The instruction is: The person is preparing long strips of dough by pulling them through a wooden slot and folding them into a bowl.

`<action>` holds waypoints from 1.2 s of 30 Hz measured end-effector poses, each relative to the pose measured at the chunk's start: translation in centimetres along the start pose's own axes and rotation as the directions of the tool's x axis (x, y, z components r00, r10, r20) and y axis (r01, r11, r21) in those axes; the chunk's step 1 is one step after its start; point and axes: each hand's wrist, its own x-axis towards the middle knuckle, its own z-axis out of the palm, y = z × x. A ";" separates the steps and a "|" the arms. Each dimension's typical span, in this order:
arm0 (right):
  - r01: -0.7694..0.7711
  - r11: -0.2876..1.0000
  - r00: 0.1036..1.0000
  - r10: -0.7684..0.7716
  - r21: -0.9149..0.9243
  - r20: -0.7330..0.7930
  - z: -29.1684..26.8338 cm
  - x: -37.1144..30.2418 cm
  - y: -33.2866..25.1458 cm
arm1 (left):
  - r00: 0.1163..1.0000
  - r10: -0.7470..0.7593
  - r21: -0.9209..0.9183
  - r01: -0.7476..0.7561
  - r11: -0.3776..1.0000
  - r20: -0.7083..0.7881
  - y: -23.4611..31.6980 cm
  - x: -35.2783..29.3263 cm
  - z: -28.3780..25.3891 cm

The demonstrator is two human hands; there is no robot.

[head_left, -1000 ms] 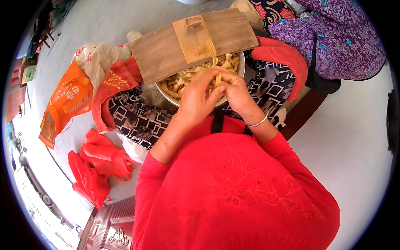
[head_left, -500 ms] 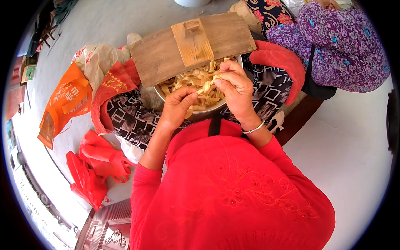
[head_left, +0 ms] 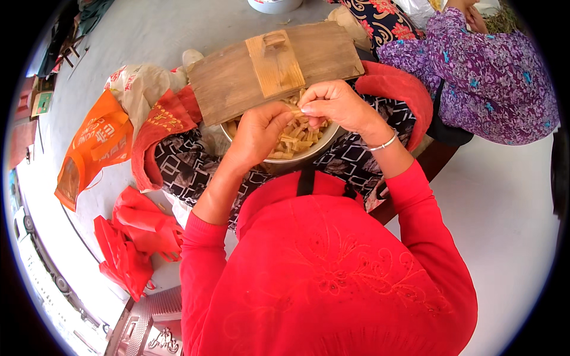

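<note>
Over a round metal basin [head_left: 325, 142] heaped with pale yellow strips [head_left: 298, 137], my two hands meet. A short pale yellow strip [head_left: 295, 110] shows between my fingertips; I cannot tell its exact kind. My right hand [head_left: 339, 108], with a silver bangle above the wrist, pinches it between thumb and forefinger. My left hand [head_left: 256, 133] is closed at the strip's other end, its fingertips partly hidden behind the thumb. A wooden board [head_left: 222, 80] with a lighter crosspiece [head_left: 274, 65] covers the far part of the basin.
Red padded cloths [head_left: 401, 86] flank the basin over my patterned lap. An orange bag [head_left: 98, 142] and red bags [head_left: 142, 225] lie to the left. A person in purple floral clothing [head_left: 493, 83] sits at the right. A pale tub [head_left: 275, 5] stands at the far edge.
The knotted bundle of strips between my hands no longer shows; a short strip is there now. My right hand has turned palm-down, its elbow swung outward. My left hand has risen slightly.
</note>
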 end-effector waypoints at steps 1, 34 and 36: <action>0.025 1.000 1.000 -0.025 -0.006 -0.002 -0.4 0.1 -0.1 | 0.999 -0.038 -0.030 0.039 0.999 0.019 -0.1 0.3 -0.4; 0.176 0.967 0.984 -0.173 0.184 -0.033 1.6 -1.5 0.3 | 0.987 -0.124 -0.835 -0.014 0.551 -0.099 -1.7 0.8 -3.1; 0.228 0.928 0.968 -0.248 0.294 0.031 3.8 -3.8 -2.4 | 0.993 -0.074 -0.848 -0.038 0.528 -0.090 0.4 -0.7 -3.0</action>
